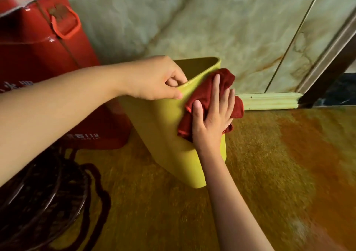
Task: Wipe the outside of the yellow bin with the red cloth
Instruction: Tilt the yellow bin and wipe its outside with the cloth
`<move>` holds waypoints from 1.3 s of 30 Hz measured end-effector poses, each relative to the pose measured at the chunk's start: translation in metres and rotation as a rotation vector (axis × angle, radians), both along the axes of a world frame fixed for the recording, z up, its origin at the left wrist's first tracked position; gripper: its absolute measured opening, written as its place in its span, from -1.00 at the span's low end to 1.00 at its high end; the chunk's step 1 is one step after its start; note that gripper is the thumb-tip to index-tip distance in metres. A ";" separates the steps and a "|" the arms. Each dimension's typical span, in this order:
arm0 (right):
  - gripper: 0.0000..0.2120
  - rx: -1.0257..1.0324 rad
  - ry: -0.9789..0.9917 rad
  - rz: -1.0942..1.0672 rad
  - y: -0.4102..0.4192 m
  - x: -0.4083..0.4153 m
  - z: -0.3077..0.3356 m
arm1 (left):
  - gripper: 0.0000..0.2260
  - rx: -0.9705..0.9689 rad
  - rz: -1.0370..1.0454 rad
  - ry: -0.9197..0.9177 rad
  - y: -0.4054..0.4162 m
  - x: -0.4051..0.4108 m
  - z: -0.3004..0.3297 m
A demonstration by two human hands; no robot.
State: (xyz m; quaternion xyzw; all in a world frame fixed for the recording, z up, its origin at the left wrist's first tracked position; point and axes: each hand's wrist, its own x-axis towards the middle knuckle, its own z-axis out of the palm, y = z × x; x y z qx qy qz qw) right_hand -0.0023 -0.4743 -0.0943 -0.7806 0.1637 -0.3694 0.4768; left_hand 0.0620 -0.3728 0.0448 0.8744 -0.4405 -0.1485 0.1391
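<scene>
Light: warm, fairly dim, yellow cast
Glare: soft sheen on floor and red box
Blur: smeared toward lower corners
Distortion: wide-angle bending at edges

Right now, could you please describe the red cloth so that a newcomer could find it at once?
Start at the big red metal box against the marble wall; just right of it a yellow bin stands on the floor. The red cloth is pressed flat against the bin's upper outer side under the right hand, while the left hand grips the rim. It is the only soft, dark red thing there.

Matt smooth plastic yellow bin, soft napped red cloth, glossy floor.
</scene>
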 end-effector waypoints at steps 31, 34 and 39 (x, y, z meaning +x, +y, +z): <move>-0.44 0.320 0.161 -0.044 -0.021 -0.038 -0.071 | -0.83 -0.001 0.041 -0.322 -0.005 0.014 -0.009; -0.42 0.297 0.166 0.009 0.002 -0.045 -0.062 | -0.84 0.018 -0.059 -0.333 -0.020 0.006 -0.023; -0.24 0.219 0.231 0.149 0.001 -0.048 -0.050 | -0.84 -0.046 0.048 -0.339 0.002 0.001 -0.030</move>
